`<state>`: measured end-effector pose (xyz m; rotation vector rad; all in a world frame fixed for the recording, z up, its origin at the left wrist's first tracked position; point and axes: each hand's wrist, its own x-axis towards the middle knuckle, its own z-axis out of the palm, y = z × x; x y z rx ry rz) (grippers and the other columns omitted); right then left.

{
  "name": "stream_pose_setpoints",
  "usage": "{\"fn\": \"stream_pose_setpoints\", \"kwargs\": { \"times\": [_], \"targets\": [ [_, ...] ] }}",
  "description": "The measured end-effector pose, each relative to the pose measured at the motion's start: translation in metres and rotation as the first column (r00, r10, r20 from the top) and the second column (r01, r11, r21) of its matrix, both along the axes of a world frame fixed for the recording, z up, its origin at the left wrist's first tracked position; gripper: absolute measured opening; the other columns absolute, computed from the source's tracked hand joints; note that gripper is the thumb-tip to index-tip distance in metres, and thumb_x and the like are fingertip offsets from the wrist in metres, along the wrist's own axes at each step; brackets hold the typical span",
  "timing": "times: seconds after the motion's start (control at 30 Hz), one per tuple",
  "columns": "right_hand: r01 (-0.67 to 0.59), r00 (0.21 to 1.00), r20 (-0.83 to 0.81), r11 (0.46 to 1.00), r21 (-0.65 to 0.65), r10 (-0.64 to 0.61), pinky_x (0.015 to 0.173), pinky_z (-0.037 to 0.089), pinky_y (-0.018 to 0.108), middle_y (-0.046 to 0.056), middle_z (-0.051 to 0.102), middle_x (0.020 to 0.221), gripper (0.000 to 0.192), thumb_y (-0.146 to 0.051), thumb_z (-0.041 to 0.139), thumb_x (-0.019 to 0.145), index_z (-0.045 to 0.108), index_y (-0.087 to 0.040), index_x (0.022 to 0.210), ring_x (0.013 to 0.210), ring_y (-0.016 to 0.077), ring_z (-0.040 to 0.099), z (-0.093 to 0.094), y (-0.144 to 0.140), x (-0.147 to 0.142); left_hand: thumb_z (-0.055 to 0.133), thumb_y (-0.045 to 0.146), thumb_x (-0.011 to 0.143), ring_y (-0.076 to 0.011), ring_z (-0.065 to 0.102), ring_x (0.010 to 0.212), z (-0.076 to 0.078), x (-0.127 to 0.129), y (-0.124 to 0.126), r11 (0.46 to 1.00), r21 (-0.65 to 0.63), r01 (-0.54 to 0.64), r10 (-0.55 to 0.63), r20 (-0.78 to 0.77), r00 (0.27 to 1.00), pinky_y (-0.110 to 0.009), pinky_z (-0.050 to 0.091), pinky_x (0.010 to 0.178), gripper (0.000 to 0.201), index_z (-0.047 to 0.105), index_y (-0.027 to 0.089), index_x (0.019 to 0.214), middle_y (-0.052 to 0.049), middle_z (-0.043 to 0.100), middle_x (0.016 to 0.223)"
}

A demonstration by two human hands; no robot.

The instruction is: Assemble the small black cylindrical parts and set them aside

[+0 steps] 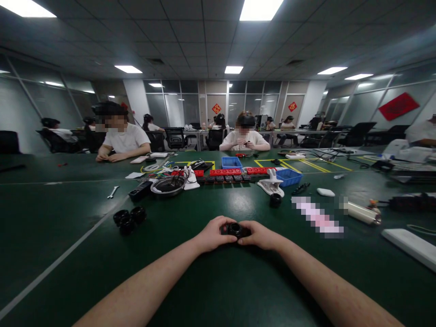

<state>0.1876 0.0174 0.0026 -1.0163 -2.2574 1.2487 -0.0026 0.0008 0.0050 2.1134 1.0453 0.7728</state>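
Observation:
Both of my hands meet at the middle of the green table. Fingers and thumb of my left hand (215, 235) are curled around the left side of a small black round part (235, 229) with a hole in its top. From the other side, my right hand (260, 235) grips the same part. The fingers hide much of it, and its exact kind cannot be made out. On the left stands a group of several glossy black round pieces (127, 219). A single black round piece (275, 200) sits beyond my right hand, beside a white stand (271, 184).
Further back are red-and-black power strips (225, 172), a round metal-rimmed dish (168, 185), blue trays (289, 177) and cables. A wrench (113, 192) lies left; a cream cylinder (363, 213) and white slab (410, 247) lie right. Co-workers sit across the table.

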Motion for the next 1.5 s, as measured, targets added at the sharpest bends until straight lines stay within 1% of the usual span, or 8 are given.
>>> {"fn": "stream_pose_setpoints", "kwargs": {
  "times": [0.2,0.43,0.67,0.9,1.13,1.23,1.37,1.5],
  "targets": [
    [0.145,0.980,0.101,0.967,0.211,-0.169,0.048,0.030,0.019,-0.004,0.047,0.063,0.031,-0.031,0.069,0.053,0.048,-0.015,0.070,0.058,0.0104,0.043,-0.006,-0.001,-0.004,0.068,0.034,0.057,-0.0142,0.046,0.070,-0.005,0.006,-0.002,0.996,0.028,-0.089,0.089,0.000,0.996,-0.024,0.037,0.061,0.040,0.054,0.017,0.090,-0.001,0.049,0.081],
    [0.263,0.877,0.247,0.842,0.471,-0.411,0.049,0.029,0.022,0.001,0.053,0.069,0.039,-0.048,0.064,0.055,0.049,-0.017,0.074,0.060,0.0140,0.047,-0.009,-0.009,-0.018,0.067,0.030,0.057,-0.0150,0.047,0.071,-0.007,0.015,-0.007,0.952,0.055,-0.302,0.304,-0.029,0.952,-0.025,0.039,0.062,0.034,0.052,0.017,0.084,0.000,0.049,0.081],
    [0.097,0.991,0.047,0.922,0.374,-0.123,0.072,0.038,0.028,0.008,0.047,0.104,0.063,-0.046,0.059,0.064,0.038,-0.017,0.115,0.089,0.0190,0.047,0.016,-0.015,-0.005,0.069,0.040,0.052,-0.0213,0.046,0.090,-0.006,0.000,0.001,0.977,0.157,-0.143,0.161,-0.109,0.981,-0.030,0.038,0.075,0.059,0.048,0.021,0.103,-0.004,0.051,0.098],
    [0.234,0.956,0.039,0.838,0.493,-0.291,0.065,0.037,0.026,0.002,0.055,0.081,0.027,-0.033,0.058,0.066,0.054,-0.020,0.089,0.073,0.0156,0.049,0.021,-0.019,-0.013,0.062,0.046,0.059,-0.0187,0.051,0.073,-0.009,0.003,0.001,0.973,0.203,-0.110,0.163,-0.265,0.950,-0.026,0.037,0.063,0.036,0.057,0.017,0.080,-0.002,0.057,0.077],
    [0.524,0.851,-0.249,0.771,0.360,-0.462,0.058,0.039,0.024,0.000,0.050,0.075,0.042,-0.026,0.048,0.069,0.038,-0.019,0.109,0.064,0.0132,0.048,0.022,-0.010,-0.004,0.062,0.046,0.059,-0.0205,0.052,0.079,-0.010,0.003,0.000,0.961,0.182,-0.210,0.250,-0.237,0.939,-0.028,0.038,0.066,0.039,0.057,0.020,0.088,-0.002,0.058,0.082],
    [0.461,0.887,-0.185,0.795,0.394,-0.423,0.064,0.039,0.027,0.002,0.052,0.087,0.043,-0.026,0.047,0.069,0.039,-0.021,0.111,0.070,0.0142,0.049,0.015,-0.005,-0.001,0.062,0.045,0.060,-0.0219,0.052,0.080,-0.012,0.001,0.003,0.935,0.186,-0.303,0.341,-0.234,0.910,-0.029,0.039,0.066,0.037,0.057,0.019,0.086,-0.003,0.058,0.083],
    [0.485,0.860,-0.095,0.743,0.461,-0.502,0.070,0.038,0.029,0.002,0.054,0.085,0.030,-0.025,0.054,0.063,0.047,-0.019,0.092,0.078,0.0169,0.050,-0.006,0.006,0.001,0.060,0.045,0.061,-0.0226,0.052,0.081,-0.012,-0.003,0.007,0.903,0.192,-0.384,0.422,-0.236,0.875,-0.030,0.038,0.067,0.037,0.057,0.019,0.086,-0.004,0.057,0.084],
    [0.531,0.787,0.066,0.728,0.434,-0.613,0.071,0.037,0.031,0.004,0.056,0.088,0.054,-0.030,0.063,0.057,0.041,-0.019,0.104,0.081,0.0201,0.052,-0.018,0.015,0.005,0.059,0.048,0.061,-0.0232,0.052,0.082,-0.012,-0.005,0.008,0.891,0.207,-0.405,0.448,-0.252,0.858,-0.031,0.038,0.069,0.040,0.057,0.019,0.088,-0.005,0.057,0.084]
  ]
}}
